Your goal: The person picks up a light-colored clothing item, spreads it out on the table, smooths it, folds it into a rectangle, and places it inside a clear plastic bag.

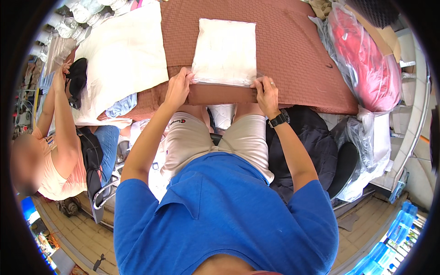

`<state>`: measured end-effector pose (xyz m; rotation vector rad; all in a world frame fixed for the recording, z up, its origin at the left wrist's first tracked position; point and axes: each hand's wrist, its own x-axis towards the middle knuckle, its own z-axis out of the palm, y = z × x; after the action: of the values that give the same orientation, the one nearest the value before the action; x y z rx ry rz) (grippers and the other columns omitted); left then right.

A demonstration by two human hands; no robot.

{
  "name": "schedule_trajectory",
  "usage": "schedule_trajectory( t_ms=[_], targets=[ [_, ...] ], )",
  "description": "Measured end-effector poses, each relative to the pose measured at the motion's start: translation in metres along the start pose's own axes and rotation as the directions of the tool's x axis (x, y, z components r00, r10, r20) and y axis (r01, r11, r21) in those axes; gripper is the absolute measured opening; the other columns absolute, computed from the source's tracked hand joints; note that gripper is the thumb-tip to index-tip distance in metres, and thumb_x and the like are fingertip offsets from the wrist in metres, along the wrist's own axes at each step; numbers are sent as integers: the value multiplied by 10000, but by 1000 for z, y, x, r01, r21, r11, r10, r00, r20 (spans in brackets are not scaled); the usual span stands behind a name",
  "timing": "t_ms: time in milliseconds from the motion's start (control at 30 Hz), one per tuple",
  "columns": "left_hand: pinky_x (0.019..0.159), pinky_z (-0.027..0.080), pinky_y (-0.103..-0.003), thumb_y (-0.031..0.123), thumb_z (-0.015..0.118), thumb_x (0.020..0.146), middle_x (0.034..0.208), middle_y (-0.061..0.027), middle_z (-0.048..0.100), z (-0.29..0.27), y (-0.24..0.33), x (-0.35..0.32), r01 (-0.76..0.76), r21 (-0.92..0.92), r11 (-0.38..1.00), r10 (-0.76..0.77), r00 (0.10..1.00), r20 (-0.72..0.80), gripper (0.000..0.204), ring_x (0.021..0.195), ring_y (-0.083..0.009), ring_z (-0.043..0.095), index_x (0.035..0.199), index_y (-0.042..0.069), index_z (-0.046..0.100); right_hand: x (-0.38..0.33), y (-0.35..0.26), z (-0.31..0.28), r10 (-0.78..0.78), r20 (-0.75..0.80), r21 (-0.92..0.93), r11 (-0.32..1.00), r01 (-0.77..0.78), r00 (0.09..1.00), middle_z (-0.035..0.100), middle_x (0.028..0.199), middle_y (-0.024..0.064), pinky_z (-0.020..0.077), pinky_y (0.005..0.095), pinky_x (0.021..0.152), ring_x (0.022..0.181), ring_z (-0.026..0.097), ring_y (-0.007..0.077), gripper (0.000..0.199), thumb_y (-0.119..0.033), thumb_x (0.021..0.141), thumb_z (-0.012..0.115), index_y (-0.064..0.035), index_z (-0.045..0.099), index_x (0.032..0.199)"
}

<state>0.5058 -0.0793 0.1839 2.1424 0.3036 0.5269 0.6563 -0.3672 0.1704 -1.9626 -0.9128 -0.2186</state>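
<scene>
A flat white bundle, which looks like folded cloth inside a clear plastic bag (224, 52), lies on the brown textured table cover (284, 50) in front of me. My left hand (178, 87) pinches the near left corner of the bag. At its near right corner, my right hand (266, 94) grips the bag's clear edge between thumb and fingers. The bag's near edge is stretched between the two hands, close to the table's front edge. A dark watch (278, 119) is on my right wrist.
White sheets of cloth (123, 50) cover the table's left part, where a co-worker (59, 156) sits holding a black item (78, 80). Clear bags with red contents (362, 59) lie at the right. A black padded item (302, 146) is beside my right thigh.
</scene>
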Motion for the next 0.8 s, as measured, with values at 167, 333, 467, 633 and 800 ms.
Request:
schedule_trajectory(
  t_ms=[167,333,467,633,800],
  targets=[
    [679,512,-468,165,535,1031,822,-203,693,4,4,4,17,142,990,-14,1000,-27,178,778,-371,697,941,12,534,3,-4,5,96,-18,-67,993,-97,995,699,744,66,482,456,746,803,602,327,193,-192,1025,551,-56,570,889],
    [667,496,-505,175,547,1013,824,-206,688,7,2,5,-27,289,957,49,996,-69,171,771,-421,664,925,29,526,7,-7,7,145,-18,-109,983,-146,989,685,715,70,482,468,719,773,609,336,204,-214,1026,551,-60,575,894],
    [613,467,-513,158,561,1006,727,-242,632,11,-5,7,-120,314,942,170,976,-137,135,709,-443,640,938,43,539,8,3,13,150,-41,-162,975,-154,988,674,708,98,487,490,691,751,615,361,210,-222,1019,555,-54,575,895],
    [678,494,-542,182,543,1000,790,-229,679,11,-1,11,-29,322,946,58,995,-81,165,774,-446,657,927,35,527,16,-5,14,192,-43,-259,946,-196,980,663,718,199,494,543,672,736,633,422,227,-233,994,576,-39,591,877],
    [689,501,-530,200,573,989,773,-243,683,11,-3,23,59,403,913,-37,997,-61,217,745,-449,666,899,2,579,24,-7,15,292,-50,-348,891,-291,955,672,744,257,516,561,692,758,660,465,236,-251,954,604,-35,652,872]
  ],
)
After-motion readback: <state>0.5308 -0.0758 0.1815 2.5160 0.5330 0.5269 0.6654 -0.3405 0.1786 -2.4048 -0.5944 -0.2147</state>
